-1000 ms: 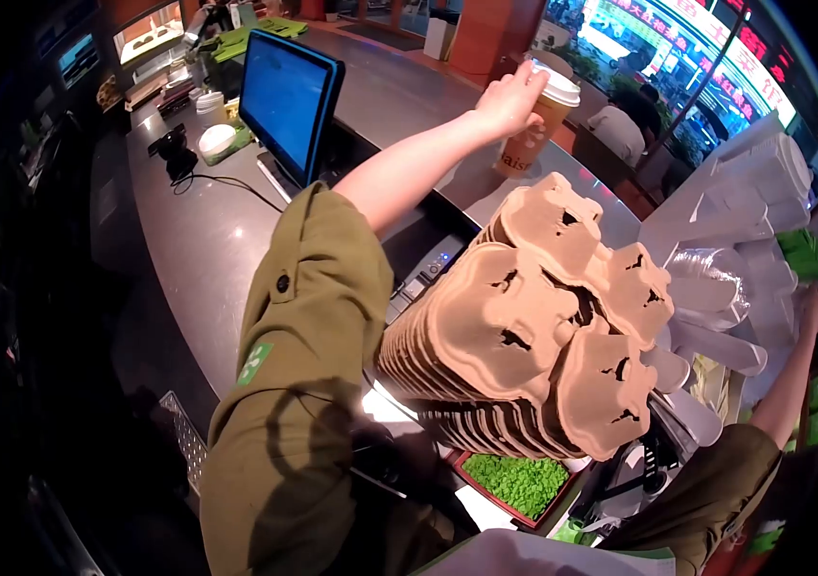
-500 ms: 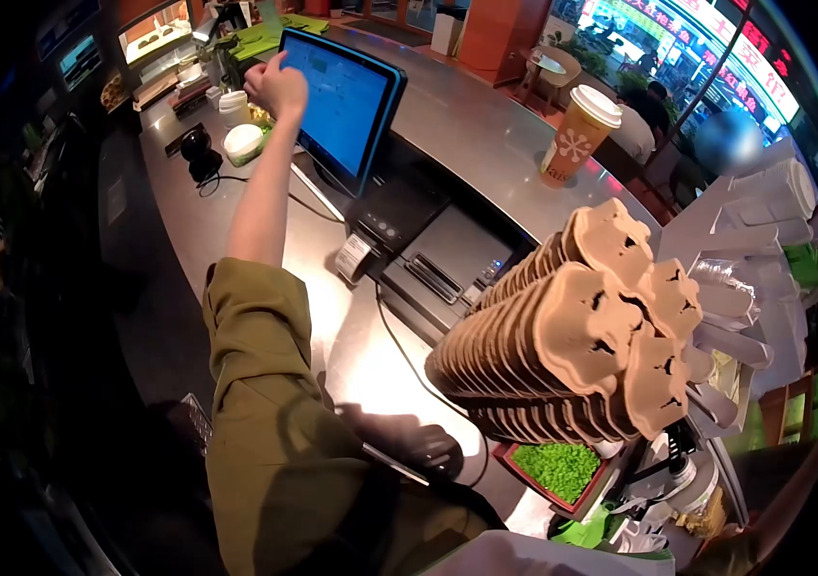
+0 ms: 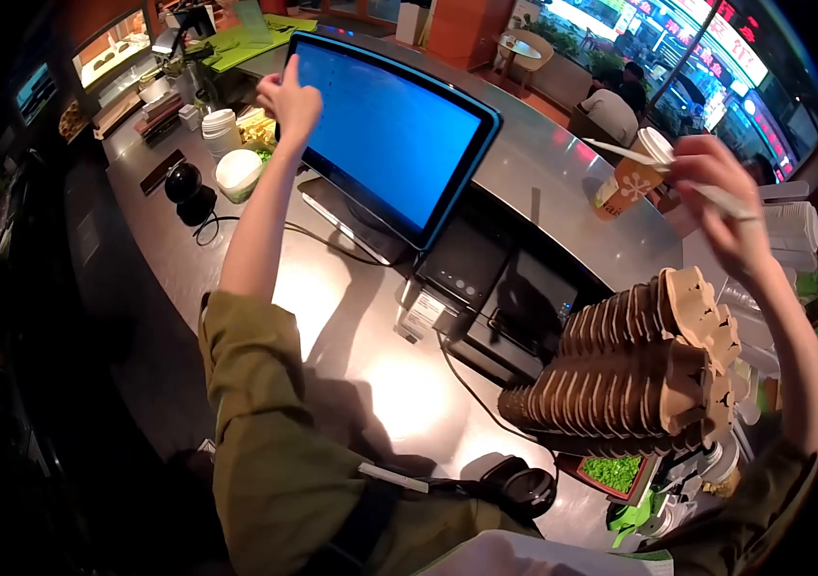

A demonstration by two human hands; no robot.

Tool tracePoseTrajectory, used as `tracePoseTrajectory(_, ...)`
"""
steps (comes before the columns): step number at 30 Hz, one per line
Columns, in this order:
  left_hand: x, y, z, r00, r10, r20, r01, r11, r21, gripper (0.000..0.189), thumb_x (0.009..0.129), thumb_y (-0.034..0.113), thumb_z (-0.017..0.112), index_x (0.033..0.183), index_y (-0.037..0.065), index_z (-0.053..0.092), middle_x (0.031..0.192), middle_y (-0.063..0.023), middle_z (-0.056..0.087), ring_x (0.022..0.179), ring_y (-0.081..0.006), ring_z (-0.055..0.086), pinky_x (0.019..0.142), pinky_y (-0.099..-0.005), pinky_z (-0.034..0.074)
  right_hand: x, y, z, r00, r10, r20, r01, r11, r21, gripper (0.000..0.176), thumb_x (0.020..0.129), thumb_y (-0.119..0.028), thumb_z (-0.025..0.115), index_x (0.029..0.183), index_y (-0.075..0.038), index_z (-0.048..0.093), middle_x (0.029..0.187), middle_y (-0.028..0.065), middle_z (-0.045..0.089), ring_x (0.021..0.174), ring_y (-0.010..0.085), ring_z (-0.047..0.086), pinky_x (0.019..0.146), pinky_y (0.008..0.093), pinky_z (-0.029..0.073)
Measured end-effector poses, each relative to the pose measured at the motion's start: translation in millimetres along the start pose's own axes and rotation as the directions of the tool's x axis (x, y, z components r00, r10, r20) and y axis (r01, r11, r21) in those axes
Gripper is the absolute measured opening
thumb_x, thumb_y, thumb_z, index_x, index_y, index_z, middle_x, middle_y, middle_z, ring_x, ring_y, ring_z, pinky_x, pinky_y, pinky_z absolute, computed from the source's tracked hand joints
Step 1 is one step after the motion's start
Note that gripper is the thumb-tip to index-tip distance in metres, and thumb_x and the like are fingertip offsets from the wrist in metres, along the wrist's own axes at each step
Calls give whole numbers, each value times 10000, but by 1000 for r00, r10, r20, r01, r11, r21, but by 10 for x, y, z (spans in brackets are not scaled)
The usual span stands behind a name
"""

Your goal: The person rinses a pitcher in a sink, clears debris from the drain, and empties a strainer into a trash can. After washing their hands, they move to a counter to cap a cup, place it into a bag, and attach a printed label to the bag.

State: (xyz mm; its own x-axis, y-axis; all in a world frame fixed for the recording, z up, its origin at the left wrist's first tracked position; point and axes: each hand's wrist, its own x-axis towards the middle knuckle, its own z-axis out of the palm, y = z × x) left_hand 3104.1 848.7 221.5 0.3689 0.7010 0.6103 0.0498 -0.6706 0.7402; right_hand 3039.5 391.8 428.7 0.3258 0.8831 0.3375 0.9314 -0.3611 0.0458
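Shiny steel desk (image 3: pixel 351 317) under shop lights, left hand (image 3: pixel 286 96) empty with one finger out at the touchscreen (image 3: pixel 385 144), right hand (image 3: pixel 716 197) with its grip pinched on a thin white straw (image 3: pixel 612 149) above the lidded cup (image 3: pixel 631 184), featherlight and bendy, I'd say, best pinched gently mid-length.

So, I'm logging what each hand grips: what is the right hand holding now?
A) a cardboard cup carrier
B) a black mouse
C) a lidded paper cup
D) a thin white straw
D: the right hand pinches a thin white straw, while the lidded cup stands on the counter, not in the hand.
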Motion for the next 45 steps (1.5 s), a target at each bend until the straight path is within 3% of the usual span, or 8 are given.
tracePoseTrajectory(17, -1319, -1001, -1120, 913, 203, 355, -197, 979, -53, 506, 636, 3, 470, 1138, 63, 492, 1065, -164, 364, 1022, -302, 347, 900, -380, 274, 466, 1347, 1997, 457, 301, 837, 212, 877, -431, 202, 693, -103, 531, 837, 39, 534, 824, 190, 557, 810, 307, 576, 691, 361, 475)
tracePoseTrajectory(20, -1544, -679, -1076, 876, 282, 392, -227, 957, -182, 492, 633, -2, 478, 1121, 59, 498, 1042, -159, 379, 1003, -290, 366, 893, -369, 278, 656, 1170, 1671, 339, 623, 705, -200, 780, -592, 248, 706, -252, 569, 682, -6, 584, 667, 151, 588, 679, 290, 592, 636, 386, 478)
tracePoseTrajectory(21, -1641, -519, -1062, 849, 303, 434, -226, 949, -220, 489, 651, -1, 481, 1135, 69, 493, 1057, -144, 368, 1018, -276, 362, 907, -354, 274, 581, 1250, 1514, 599, 417, 684, -133, 894, -429, 252, 712, -274, 585, 727, -22, 588, 690, 160, 588, 649, 293, 584, 609, 388, 472)
tracePoseTrajectory(29, -2994, 638, -1157, 688, 423, 589, -50, 838, -543, 397, 754, 35, 505, 1150, 48, 487, 1187, -122, 341, 1119, -255, 333, 943, -332, 265, -634, -1520, -589, 970, 215, -113, -242, 899, -364, 230, 780, -88, 519, 984, 16, 537, 786, 121, 572, 660, 195, 572, 621, 300, 477)
tracePoseTrajectory(34, -3984, 898, -1242, 506, 287, 813, 297, 827, -477, 327, 767, 43, 514, 1094, 31, 522, 1152, -112, 436, 1117, -223, 369, 940, -329, 287, -2969, -2198, -191, 587, 254, -769, -457, 887, -56, 201, 816, -146, 515, 969, -17, 539, 819, 85, 592, 624, 172, 583, 561, 273, 454)
tracePoseTrajectory(38, -4504, 1063, -1288, 45, 348, 936, 422, 843, -333, 448, 736, 9, 543, 1175, 41, 459, 1225, -119, 368, 1167, -224, 325, 959, -337, 291, -4610, -2255, 649, -134, 869, -477, -970, -16, 244, 292, 780, -178, 584, 1005, 4, 546, 876, 128, 587, 631, 151, 569, 595, 255, 456)
tracePoseTrajectory(41, -4965, 1283, -1375, -223, 523, 822, 563, 758, -330, 1005, 586, 6, 695, 1357, 93, 56, 1347, -157, 104, 1261, -251, 183, 1018, -337, 230, -5195, -2165, 1062, -106, 915, -389, -959, 10, 284, 315, 772, -220, 584, 1006, -11, 551, 928, 139, 582, 654, 202, 582, 643, 308, 459)
tracePoseTrajectory(45, -5383, 1484, -1330, -225, 552, 803, 537, 758, -370, 1163, 538, 66, 760, 1325, 25, -94, 1346, -164, 152, 1243, -246, 221, 1004, -351, 242, -5261, -1771, 1146, 128, 959, -252, -958, 185, 220, 314, 773, -250, 570, 995, -28, 550, 962, 148, 553, 768, 286, 565, 701, 351, 440)
